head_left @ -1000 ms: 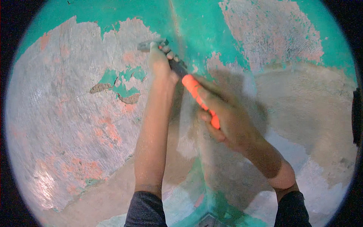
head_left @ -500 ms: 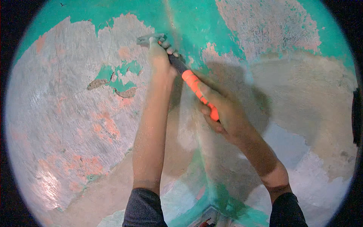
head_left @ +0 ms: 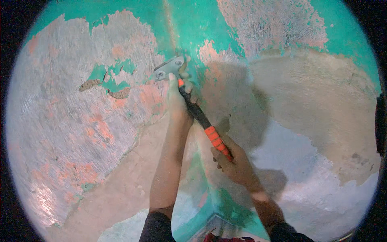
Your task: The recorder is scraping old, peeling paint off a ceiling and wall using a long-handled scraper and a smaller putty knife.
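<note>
A long-handled paint scraper (head_left: pixel 199 115) lies aslant across the middle of the view, its metal head at the upper left and its black-and-orange grip at the lower right. My left hand (head_left: pixel 177 94) is closed around the neck just below the head, thumb laid up against the metal. The right hand (head_left: pixel 238 166) wraps the orange end of the grip. The scraper's head is near the inner corner of a wall (head_left: pixel 133 36) whose green paint is partly gone, baring grey and pinkish plaster. Whether the blade's edge touches the wall, I cannot tell.
Green paint (head_left: pixel 197 28) covers the top around the corner. To the left, a small green remnant (head_left: pixel 123 82) borders chipped brown hollows. Smooth beige plaster (head_left: pixel 310 80) spreads over the right wall. A dark red object (head_left: pixel 225 238) shows at the bottom edge.
Both hands have brought the scraper down along the corner and slightly right. Its head now shows its flat face with two screws. The view has shifted a little too.
</note>
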Available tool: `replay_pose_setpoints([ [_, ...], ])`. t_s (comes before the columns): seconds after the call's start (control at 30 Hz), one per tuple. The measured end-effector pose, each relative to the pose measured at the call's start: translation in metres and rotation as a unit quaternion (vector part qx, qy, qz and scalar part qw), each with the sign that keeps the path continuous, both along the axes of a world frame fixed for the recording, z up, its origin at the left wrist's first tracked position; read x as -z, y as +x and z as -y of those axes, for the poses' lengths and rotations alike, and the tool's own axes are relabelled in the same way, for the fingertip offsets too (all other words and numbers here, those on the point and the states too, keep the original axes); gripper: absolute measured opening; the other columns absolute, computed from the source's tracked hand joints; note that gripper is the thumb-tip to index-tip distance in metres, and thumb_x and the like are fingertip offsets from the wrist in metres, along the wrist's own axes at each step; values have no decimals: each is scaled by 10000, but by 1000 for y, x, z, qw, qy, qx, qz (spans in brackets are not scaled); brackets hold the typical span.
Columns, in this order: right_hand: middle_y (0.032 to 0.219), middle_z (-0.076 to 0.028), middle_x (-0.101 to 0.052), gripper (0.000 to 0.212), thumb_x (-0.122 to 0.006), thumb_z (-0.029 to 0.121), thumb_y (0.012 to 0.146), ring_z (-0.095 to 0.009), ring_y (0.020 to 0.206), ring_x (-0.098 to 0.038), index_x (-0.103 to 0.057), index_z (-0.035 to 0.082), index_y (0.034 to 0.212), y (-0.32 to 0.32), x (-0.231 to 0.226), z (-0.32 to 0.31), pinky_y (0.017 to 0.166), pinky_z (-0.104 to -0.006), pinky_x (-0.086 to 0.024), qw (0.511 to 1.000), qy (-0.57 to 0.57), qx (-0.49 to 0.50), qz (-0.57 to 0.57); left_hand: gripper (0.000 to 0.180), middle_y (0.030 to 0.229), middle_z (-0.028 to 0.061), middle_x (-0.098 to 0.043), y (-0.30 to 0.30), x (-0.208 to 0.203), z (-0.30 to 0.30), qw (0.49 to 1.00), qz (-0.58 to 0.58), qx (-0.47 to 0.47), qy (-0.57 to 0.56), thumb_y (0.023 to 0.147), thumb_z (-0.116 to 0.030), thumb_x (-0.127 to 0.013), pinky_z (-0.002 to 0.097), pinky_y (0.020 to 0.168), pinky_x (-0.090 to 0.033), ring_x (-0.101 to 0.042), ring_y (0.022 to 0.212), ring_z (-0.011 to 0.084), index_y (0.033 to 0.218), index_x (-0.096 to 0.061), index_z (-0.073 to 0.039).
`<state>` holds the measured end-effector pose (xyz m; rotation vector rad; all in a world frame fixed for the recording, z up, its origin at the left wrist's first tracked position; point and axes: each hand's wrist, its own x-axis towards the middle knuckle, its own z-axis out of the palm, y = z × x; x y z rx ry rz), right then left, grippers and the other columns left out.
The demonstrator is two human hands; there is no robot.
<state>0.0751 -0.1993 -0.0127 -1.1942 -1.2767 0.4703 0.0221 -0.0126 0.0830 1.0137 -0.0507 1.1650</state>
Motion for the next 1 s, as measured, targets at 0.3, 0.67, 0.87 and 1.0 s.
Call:
replay_pose_setpoints([
  [0.3, 815, -6, -560, 500, -570, 121, 926, -68, 650, -500, -443, 62, 1405, 11, 50, 29, 582, -230, -446, 977, 99, 179, 50, 444, 572, -26, -383, 39, 28, 76, 997, 1, 29, -78, 980, -562, -374, 267, 371, -316, -354, 396, 110, 972, -476, -129],
  [0.67, 1018, -170, -651, 423, -539, 180, 943, -266, 870, -653, -497, 57, 1346, 46, 49, 47, 780, -347, -502, 984, 111, 86, 107, 350, 537, -54, -358, 27, 43, 97, 990, 28, 135, 25, 960, -486, -505, 244, 361, -316, -352, 384, 82, 870, -460, -151],
  [0.87, 1093, -174, -568, 433, -581, 138, 926, -244, 901, -592, -497, 81, 1347, 23, 24, 55, 751, -346, -502, 960, 23, 164, 227, 383, 568, -41, -381, 4, 31, 117, 996, 50, 74, -18, 970, -523, -449, 272, 484, -359, -418, 508, 113, 824, -465, -169],
  [1.0, 1093, -239, -536, 442, -608, 258, 912, -397, 934, -585, -516, 95, 1312, 16, 16, 44, 795, -457, -507, 911, 131, 268, 286, 416, 589, -20, -401, -12, 28, 113, 999, 52, 5, -2, 949, -554, -460, 308, 539, -375, -447, 569, 152, 805, -465, -163],
])
